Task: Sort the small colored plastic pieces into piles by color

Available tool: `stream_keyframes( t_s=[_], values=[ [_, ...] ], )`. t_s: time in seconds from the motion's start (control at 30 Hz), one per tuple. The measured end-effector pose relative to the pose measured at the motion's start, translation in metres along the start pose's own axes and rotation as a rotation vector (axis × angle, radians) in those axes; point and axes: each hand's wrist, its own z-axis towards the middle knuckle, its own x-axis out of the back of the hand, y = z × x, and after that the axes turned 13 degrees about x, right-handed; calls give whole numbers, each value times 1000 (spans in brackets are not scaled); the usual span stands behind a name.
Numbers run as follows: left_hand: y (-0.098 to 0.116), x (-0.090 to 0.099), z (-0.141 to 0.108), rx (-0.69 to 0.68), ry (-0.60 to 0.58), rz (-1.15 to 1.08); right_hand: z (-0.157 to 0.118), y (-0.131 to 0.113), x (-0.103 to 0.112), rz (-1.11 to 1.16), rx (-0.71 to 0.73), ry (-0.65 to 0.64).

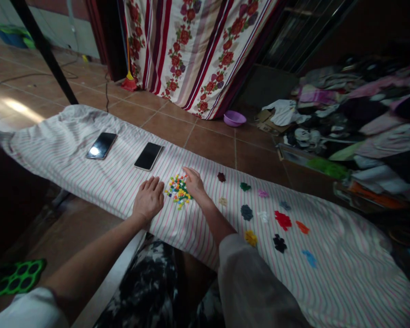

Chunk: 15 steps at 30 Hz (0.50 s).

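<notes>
A mixed pile of small coloured pieces (178, 190), in yellow, green, orange, white and other colours, lies loose on the striped cloth (123, 184). At its left edge my left hand (149, 197) rests palm down, fingers stretched out and holding nothing. My right hand (194, 183) is at the pile's right edge, fingers extended over the upper pieces; nothing shows in its grasp. To the right are separate single-colour heaps: dark brown (221, 176), green (245, 187), pink (263, 193), dark grey (246, 212), red (283, 220), yellow (250, 237), black (279, 243) and blue (309, 258), among several others.
Two phones, one on the left (101, 146) and one nearer the pile (148, 156), lie on the cloth. Beyond the table are a tiled floor, a purple basin (234, 118), a broom (129, 82) and a floral curtain (198, 54). Heaped clothes (379, 123) fill the right.
</notes>
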Motion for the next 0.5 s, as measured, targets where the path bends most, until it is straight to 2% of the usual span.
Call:
stream_keyframes(
  t_s=[0.17,0.3,0.4,0.5],
  values=[
    [0,1,1,5,1,-7,-1,-14,-12,3,33,-115],
    [0,1,1,6,-2,-16,-8,-24,4,87,103,-195],
    [-1,0,0,5,1,-20,-13,-31,20,166,104,-254],
    [0,0,0,5,8,-26,-21,-37,28,218,123,-245]
  ],
)
